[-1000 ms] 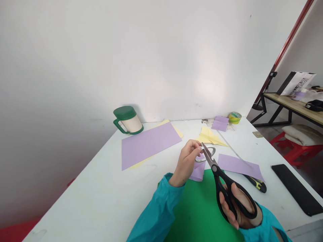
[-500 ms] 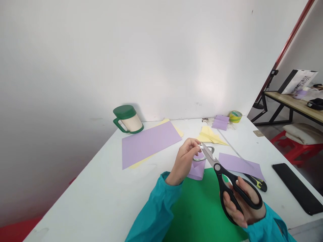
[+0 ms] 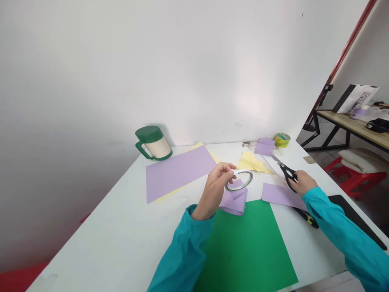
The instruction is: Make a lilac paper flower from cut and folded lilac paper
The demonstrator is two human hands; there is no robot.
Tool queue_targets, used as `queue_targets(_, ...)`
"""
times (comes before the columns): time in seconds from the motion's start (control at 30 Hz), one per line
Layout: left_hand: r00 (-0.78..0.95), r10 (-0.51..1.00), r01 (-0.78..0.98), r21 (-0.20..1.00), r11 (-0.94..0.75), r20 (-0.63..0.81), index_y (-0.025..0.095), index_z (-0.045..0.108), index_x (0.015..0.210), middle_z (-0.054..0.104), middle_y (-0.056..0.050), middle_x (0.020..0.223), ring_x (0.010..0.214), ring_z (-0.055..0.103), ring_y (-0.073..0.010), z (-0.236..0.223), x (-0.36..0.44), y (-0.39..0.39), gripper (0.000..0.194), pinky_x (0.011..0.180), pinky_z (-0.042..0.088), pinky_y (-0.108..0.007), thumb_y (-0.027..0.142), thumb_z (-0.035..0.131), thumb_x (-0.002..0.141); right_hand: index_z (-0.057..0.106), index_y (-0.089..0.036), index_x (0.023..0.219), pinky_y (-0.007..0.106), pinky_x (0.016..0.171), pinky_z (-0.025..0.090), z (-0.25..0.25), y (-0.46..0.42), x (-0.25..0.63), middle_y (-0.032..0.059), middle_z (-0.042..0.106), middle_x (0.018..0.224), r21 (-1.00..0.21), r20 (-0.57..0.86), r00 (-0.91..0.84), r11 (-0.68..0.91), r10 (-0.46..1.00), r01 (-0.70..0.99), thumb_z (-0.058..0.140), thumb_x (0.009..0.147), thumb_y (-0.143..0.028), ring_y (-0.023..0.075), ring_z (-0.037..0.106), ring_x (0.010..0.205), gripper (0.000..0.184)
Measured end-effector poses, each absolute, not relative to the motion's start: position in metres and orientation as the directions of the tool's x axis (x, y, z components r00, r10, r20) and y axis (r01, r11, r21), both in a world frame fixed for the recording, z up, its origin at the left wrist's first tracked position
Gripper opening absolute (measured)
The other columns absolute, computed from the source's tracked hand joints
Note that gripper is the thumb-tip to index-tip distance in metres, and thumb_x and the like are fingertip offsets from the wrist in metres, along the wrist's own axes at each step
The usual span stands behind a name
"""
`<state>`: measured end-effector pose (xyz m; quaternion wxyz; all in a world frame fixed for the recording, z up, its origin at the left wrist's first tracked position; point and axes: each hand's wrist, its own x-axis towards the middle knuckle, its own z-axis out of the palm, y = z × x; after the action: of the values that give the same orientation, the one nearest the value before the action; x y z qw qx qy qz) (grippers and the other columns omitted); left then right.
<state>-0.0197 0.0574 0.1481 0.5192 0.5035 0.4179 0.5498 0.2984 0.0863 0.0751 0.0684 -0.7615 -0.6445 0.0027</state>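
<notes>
My left hand (image 3: 216,184) pinches a thin roll of tape (image 3: 249,181), held up over the table with its ring facing me. Below that roll lies a folded piece of purple paper (image 3: 235,207), at the top edge of a green sheet (image 3: 246,247). Over to the right, my right hand (image 3: 303,182) grips the black handles of a pair of scissors (image 3: 287,170). The blades point away to the far left, close to a small purple paper piece (image 3: 264,147). A purple strip (image 3: 281,194) lies just below the scissors.
A green-lidded mug (image 3: 154,142) stands by the wall, behind a large purple sheet (image 3: 179,172) on yellow paper. Folded yellow paper (image 3: 251,161) and a yellow-green tape roll (image 3: 282,140) sit at the back. A utility knife (image 3: 311,221) and a flat black object (image 3: 358,219) lie right.
My right hand has carried the scissors from the tape roll out to the right and farther back. My left hand, still holding the tape, has shifted slightly left.
</notes>
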Motion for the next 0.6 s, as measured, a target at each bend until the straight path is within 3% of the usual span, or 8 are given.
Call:
queue_targets(0.2,0.067,0.99,-0.161,0.981,-0.112,0.124,0.018,0.05,0.067,0.057,-0.005,0.1,0.067,0.053,-0.0125,0.152,-0.024,0.056,0.015,0.073,0.045,-0.03,0.029,0.057,0.074,0.061,-0.006,0.097,0.033,0.077,0.043,0.045,0.14,0.354,0.0213,0.061,0.104,0.025,-0.004,0.212,-0.212,0.977,0.977,0.06,0.082,-0.028,0.027,0.059,0.097,0.027)
queue_targets(0.4,0.041,0.992,-0.175,0.978,-0.112,0.121,0.018,0.05,0.066,0.057,-0.003,0.098,0.064,0.052,-0.0112,0.152,-0.026,0.056,0.015,0.07,0.044,-0.029,0.029,0.058,0.073,0.057,-0.015,0.11,0.041,0.086,0.047,0.028,0.151,0.367,0.0076,0.058,0.114,0.093,-0.024,0.207,-0.204,0.978,0.974,0.055,0.089,-0.037,0.0202,0.057,0.1,0.031)
queue_targets(0.6,0.047,0.991,-0.193,0.975,-0.113,0.124,0.018,0.05,0.067,0.057,-0.003,0.098,0.065,0.052,-0.0107,0.152,-0.026,0.055,0.013,0.071,0.043,-0.029,0.027,0.057,0.074,0.059,-0.005,0.105,0.032,0.088,0.041,0.027,0.147,0.365,0.0184,0.057,0.111,0.086,-0.023,0.12,-0.117,0.993,0.989,0.054,0.088,-0.03,0.0235,0.057,0.1,0.031)
